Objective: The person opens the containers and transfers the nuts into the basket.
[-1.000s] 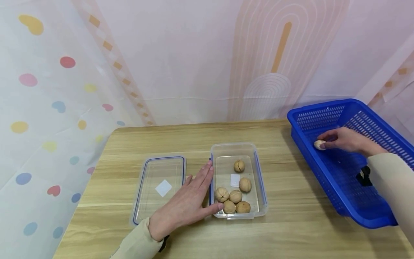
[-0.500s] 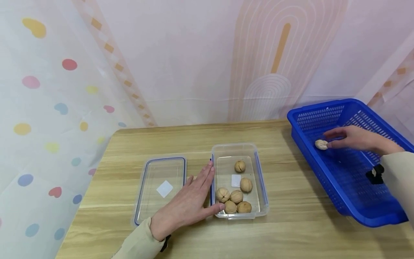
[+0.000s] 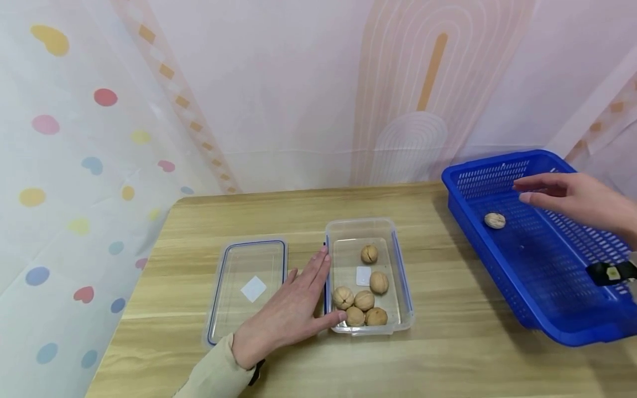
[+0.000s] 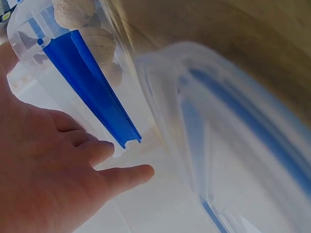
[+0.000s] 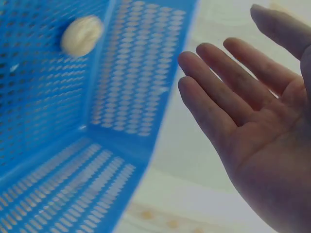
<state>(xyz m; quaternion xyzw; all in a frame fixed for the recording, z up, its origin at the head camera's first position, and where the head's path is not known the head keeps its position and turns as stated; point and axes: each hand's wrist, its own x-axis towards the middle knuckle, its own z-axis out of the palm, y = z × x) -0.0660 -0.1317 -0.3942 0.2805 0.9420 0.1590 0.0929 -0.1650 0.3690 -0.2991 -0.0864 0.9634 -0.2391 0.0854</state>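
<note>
My left hand (image 3: 286, 309) rests with straight fingers along the left wall of a clear plastic box (image 3: 343, 229), its thumb over the near corner. Inside the box lie several walnuts (image 3: 379, 282), most of them bunched at the near end. In the left wrist view a blue latch flap (image 4: 92, 87) hangs on the box wall beside the fingers. My right hand (image 3: 579, 202) hovers above a blue plastic basket (image 3: 537, 276), fingers extended and holding nothing. One pale walnut (image 3: 495, 220) lies on the basket floor, apart from that hand.
A clear lid (image 3: 231, 276) with a blue seal and a white sticker lies left of the box, partly behind my left forearm. All stand on a wooden table (image 3: 423, 365). A patterned curtain (image 3: 298, 83) hangs behind it.
My right hand has let go of the pale walnut, leaving it in the basket, and has risen away to the right. My left hand stays at the box.
</note>
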